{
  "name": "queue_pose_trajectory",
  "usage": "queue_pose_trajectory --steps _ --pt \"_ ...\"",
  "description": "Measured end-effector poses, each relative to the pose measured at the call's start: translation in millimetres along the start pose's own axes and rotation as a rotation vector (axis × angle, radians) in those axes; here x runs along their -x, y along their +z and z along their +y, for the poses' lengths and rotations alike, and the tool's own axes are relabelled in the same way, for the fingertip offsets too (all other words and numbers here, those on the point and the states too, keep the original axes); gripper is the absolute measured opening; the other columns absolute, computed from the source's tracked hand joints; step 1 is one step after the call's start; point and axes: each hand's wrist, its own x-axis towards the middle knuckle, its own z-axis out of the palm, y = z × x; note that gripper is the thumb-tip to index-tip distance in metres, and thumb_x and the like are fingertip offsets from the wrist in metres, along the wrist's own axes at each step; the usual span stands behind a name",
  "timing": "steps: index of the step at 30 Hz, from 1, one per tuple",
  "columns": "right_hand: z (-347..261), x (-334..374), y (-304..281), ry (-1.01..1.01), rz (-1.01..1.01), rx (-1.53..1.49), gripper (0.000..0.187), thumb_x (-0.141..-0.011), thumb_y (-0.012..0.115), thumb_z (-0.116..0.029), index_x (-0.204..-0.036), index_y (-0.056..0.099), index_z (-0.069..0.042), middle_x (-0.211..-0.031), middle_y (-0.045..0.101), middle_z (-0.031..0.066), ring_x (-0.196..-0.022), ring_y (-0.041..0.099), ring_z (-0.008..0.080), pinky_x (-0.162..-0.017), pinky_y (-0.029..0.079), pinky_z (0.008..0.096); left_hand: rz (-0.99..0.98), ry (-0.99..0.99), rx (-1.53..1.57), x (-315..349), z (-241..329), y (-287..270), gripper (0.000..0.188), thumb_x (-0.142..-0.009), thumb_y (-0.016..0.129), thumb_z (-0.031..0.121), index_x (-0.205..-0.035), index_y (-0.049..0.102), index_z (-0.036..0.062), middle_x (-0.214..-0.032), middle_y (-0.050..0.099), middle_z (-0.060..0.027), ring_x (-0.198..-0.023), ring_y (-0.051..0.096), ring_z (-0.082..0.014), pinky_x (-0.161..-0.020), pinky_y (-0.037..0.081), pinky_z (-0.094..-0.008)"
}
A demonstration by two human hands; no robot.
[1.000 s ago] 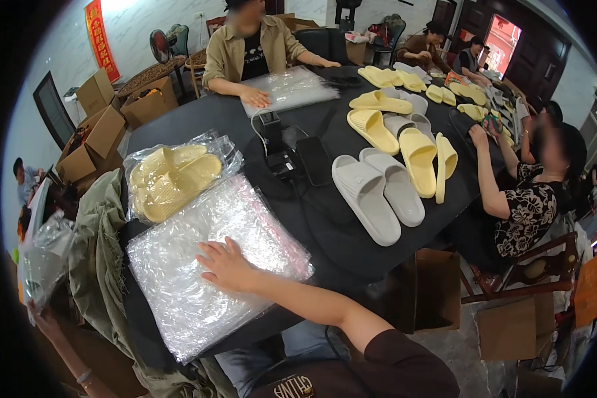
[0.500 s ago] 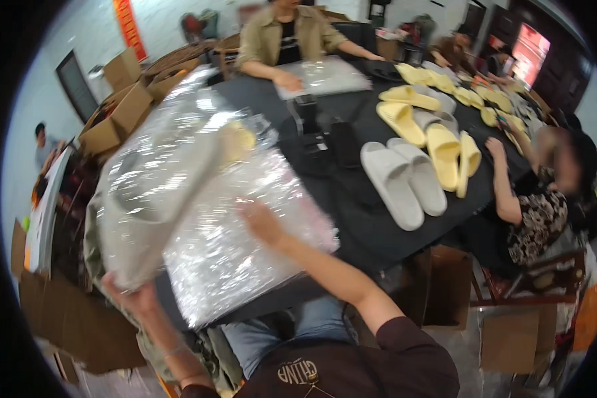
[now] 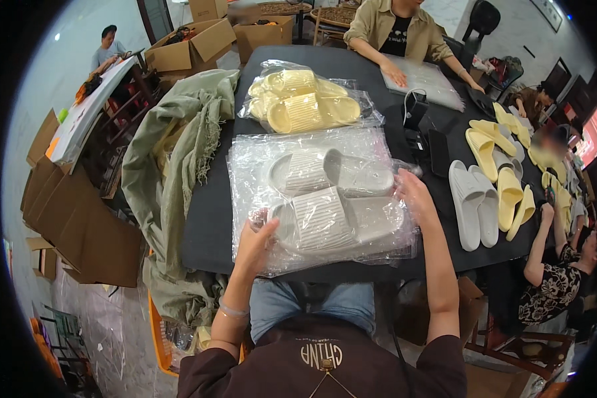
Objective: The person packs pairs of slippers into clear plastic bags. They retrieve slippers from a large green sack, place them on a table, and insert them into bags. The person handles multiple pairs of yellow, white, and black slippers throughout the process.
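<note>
A pair of pale grey ribbed slippers (image 3: 322, 219) lies side by side in a clear plastic bag, on top of a stack of flat clear bags (image 3: 245, 159). At the bag's left end, my left hand (image 3: 253, 242) is closed on it, thumb on top by a slipper end. My right hand (image 3: 416, 198) grips the right end, fingers curled over the plastic at the slippers' other ends. Just beyond the stack rest bagged yellow slippers (image 3: 298, 103), piled on one another.
Loose grey slippers (image 3: 467, 205) and yellow slippers (image 3: 511, 199) stand on the black-covered table (image 3: 209, 225) to the right. A phone-like black object (image 3: 438, 152) lies nearer. Green cloth (image 3: 172, 152) drapes at the left. Across the table, a person (image 3: 398, 40) handles flat bags.
The bagged grey slippers, raised at the left in my left hand before, now lie flat on the stack. My right hand has moved to the bag's right end. The view has turned left.
</note>
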Motion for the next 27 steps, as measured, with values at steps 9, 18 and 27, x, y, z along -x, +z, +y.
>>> queue_pose_trajectory --steps 9,18,27 --pt "-42 -22 28 -0.296 -0.004 0.151 0.026 -0.09 0.055 -0.005 -0.114 0.06 0.004 -0.092 0.065 0.0034 -0.08 0.059 0.0083 -0.07 0.048 0.0223 -0.052 0.249 0.115 30 31 15 0.061 -0.093 0.051 0.009 -0.144 0.019 -0.0029 -0.14 0.039 -0.0167 -0.117 0.05 -0.0213 -0.091 0.046 -0.0315" --pt "-46 -2 -11 0.064 0.038 0.348 0.066 -0.094 0.039 -0.057 -0.115 0.056 0.003 -0.085 0.064 0.0056 -0.068 0.058 0.0098 -0.058 0.047 0.0234 0.366 0.527 -0.833 51 32 -25 0.071 -0.082 0.067 0.002 -0.142 0.029 0.0037 -0.125 0.044 -0.0157 -0.094 0.055 -0.0174 -0.072 0.049 -0.0254" --pt "-36 12 -6 -0.092 0.039 0.256 0.024 -0.096 0.052 -0.023 -0.102 0.061 -0.001 -0.061 0.048 -0.006 -0.046 0.038 0.0012 -0.04 0.029 0.0188 0.169 0.575 -0.99 46 2 -39 0.045 -0.078 0.061 -0.005 -0.123 0.055 0.0012 -0.103 0.051 -0.0117 -0.071 0.052 -0.0136 -0.065 0.044 -0.0262"
